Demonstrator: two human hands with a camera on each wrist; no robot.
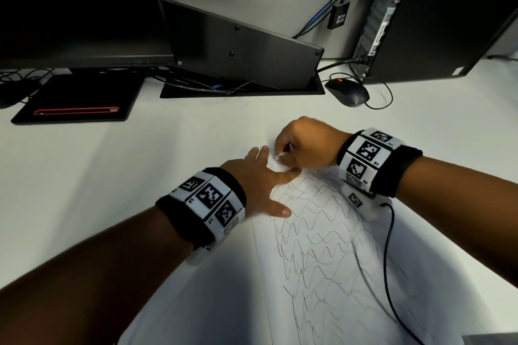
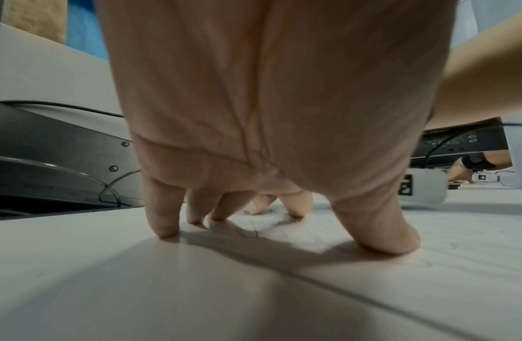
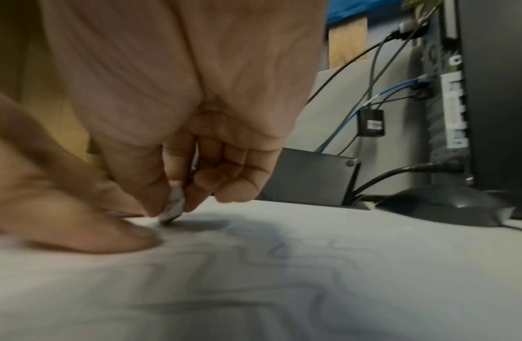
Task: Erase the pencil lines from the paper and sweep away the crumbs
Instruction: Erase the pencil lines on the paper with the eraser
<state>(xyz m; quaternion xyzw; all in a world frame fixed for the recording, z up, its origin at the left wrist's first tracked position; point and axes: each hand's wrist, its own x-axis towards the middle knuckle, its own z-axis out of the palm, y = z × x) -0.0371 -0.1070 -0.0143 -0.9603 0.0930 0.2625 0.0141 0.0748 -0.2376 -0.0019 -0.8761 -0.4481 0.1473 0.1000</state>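
Paper (image 1: 322, 246) lies flat on the white tabletop (image 1: 112, 176), long axis running from the near edge away toward the monitor stand, slightly angled; wavy pencil lines (image 1: 316, 221) run roughly crosswise over most of the sheet. Left hand (image 1: 258, 176) is flat, fingers straight and spread, pressing on the paper's far left part; grip released, holding nothing. In the left wrist view the fingertips (image 2: 166, 228) and thumb touch the surface, with the palm arched above it. Right hand (image 1: 305, 145) sits at the far end of the sheet, just beside the left fingers, grip clenched around a small eraser (image 3: 173, 207): thumb and forefinger pinch it, other fingers curled in. The eraser is whitish with grey smudges, held tilted with its long axis steep, lower end touching the paper. In the head view only a pale tip (image 1: 279, 155) shows. Crumbs are too small to make out. At the back of the tabletop: black mouse (image 1: 347, 91), computer tower (image 1: 437, 17), monitor base (image 1: 78, 98), cables (image 1: 316, 22).
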